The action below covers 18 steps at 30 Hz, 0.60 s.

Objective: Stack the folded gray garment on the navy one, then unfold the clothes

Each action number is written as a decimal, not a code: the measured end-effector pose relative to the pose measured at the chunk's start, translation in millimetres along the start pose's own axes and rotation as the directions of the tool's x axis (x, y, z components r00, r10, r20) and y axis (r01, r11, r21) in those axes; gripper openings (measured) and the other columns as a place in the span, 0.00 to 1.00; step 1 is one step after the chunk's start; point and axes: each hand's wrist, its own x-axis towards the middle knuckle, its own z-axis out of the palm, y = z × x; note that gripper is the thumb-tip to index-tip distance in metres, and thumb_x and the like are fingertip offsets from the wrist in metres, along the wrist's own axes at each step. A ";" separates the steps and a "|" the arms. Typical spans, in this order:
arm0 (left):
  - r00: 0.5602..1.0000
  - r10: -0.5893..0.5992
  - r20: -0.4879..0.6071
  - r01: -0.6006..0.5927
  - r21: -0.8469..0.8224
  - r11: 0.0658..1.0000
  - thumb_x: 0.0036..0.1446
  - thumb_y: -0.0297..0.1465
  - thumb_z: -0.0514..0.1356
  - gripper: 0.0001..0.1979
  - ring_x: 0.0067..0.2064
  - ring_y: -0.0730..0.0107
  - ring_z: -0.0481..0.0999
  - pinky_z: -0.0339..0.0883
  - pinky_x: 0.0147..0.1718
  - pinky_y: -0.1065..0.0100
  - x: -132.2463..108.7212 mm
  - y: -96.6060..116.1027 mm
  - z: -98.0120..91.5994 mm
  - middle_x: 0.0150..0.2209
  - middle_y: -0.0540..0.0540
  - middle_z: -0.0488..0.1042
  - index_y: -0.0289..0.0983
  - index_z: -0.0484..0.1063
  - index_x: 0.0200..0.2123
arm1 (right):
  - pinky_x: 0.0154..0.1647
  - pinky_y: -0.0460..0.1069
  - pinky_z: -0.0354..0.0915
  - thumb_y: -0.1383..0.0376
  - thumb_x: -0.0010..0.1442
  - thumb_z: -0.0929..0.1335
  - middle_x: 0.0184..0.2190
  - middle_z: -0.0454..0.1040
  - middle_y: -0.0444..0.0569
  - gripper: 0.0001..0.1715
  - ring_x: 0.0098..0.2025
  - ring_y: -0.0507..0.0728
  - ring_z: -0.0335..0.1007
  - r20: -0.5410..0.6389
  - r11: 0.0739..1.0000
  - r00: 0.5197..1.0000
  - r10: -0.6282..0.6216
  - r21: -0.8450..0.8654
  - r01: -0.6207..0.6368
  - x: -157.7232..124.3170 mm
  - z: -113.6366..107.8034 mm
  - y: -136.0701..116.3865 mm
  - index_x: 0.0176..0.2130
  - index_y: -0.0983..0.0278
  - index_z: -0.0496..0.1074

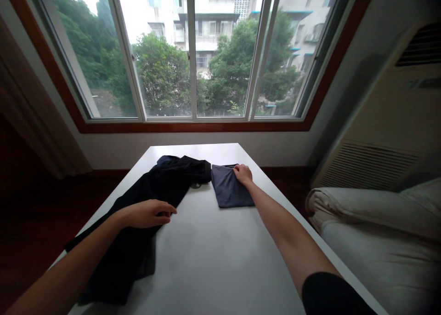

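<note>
A folded grey cloth garment (229, 191) lies flat near the far right of the white table (213, 264). My right hand (243, 173) is closed on its upper right part, with the fingertips pinching the fabric. To the left, a crumpled black garment (165, 181) stretches from the table's far side toward the near left edge. My left hand (149, 213) is over the black garment, thumb and fingers apart, holding nothing. Whether it touches the fabric I cannot tell. A small dark round thing (196, 185) shows beside the black garment's far end.
Beyond the table is a wide window (193, 76) with a brown frame. At the right stand a large cream air-conditioning unit (386, 117) and a pile of pale folded bedding (375, 227). A curtain (31, 89) hangs at the left.
</note>
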 end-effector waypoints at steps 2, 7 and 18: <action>0.999 0.009 -0.037 -0.010 -0.028 1.000 0.66 0.47 0.60 0.21 0.45 0.59 0.79 0.71 0.46 0.64 4.0 1.0 -0.6 0.45 0.45 0.82 0.42 0.80 0.54 | 0.59 0.51 0.63 0.61 0.71 0.62 0.51 0.78 0.56 0.18 0.55 0.62 0.70 -0.081 0.998 0.996 -0.031 0.059 0.036 2.2 -13.0 -9.4 0.48 0.62 0.79; 0.953 0.013 -0.303 -0.068 -0.171 0.983 0.71 0.45 0.55 0.20 0.45 0.60 0.78 0.72 0.46 0.64 19.4 -10.5 18.2 0.42 0.44 0.80 0.38 0.79 0.50 | 0.55 0.53 0.66 0.57 0.71 0.61 0.44 0.77 0.53 0.17 0.49 0.62 0.72 -0.312 0.854 0.934 -0.174 0.424 0.301 -27.9 -53.3 -40.5 0.45 0.62 0.75; 0.940 0.055 -0.336 -0.098 -0.114 0.989 0.71 0.46 0.56 0.32 0.62 0.52 0.72 0.66 0.62 0.50 42.2 -17.0 103.7 0.65 0.37 0.67 0.45 0.56 0.73 | 0.52 0.52 0.71 0.47 0.69 0.70 0.47 0.81 0.55 0.26 0.48 0.58 0.77 0.394 0.483 0.329 -0.858 0.837 0.257 -130.0 -110.2 -49.2 0.52 0.65 0.78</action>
